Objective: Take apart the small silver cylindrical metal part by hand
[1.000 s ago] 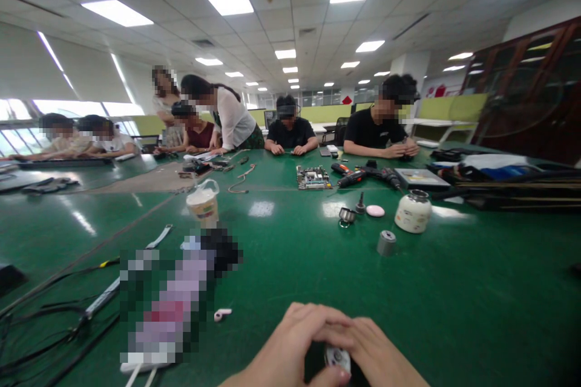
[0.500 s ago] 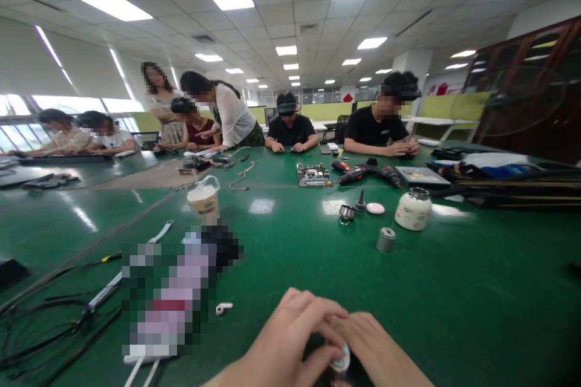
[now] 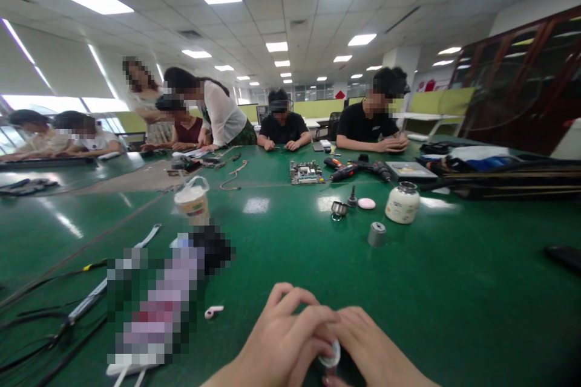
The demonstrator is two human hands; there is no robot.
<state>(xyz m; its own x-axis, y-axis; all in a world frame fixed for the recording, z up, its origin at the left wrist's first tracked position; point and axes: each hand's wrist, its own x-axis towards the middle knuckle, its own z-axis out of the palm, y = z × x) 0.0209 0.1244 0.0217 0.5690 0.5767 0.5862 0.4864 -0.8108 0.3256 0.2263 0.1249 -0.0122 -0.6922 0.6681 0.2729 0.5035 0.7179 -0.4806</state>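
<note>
Close to me at the lower middle, my left hand (image 3: pixel 290 332) is closed, its thumb and fingers pressed on a small round piece with a pale top (image 3: pixel 330 353). Around the other side of that piece curls my right hand (image 3: pixel 367 338), its fingertips partly hidden behind the left. Both hands touch each other at the knuckles. The lower part of the round piece is covered, so I cannot tell its exact kind. Beyond the hands stand a grey metal cylinder (image 3: pixel 376 234) and a cream-coloured bottle without a lid (image 3: pixel 402 202).
A pink oval (image 3: pixel 367 204), a metal ring piece (image 3: pixel 338 210) and a dark tool bit (image 3: pixel 352 196) lie farther off. Behind are a circuit board (image 3: pixel 307 172) and power drills (image 3: pixel 345 170). Left are a drink cup (image 3: pixel 192 199), an earbud (image 3: pixel 214 312) and cables (image 3: pixel 54 329). People sit across.
The view has swung slightly right, so things on the table appear farther left. My hands keep hold of the round piece, with the left fingers slightly shifted over its top.
</note>
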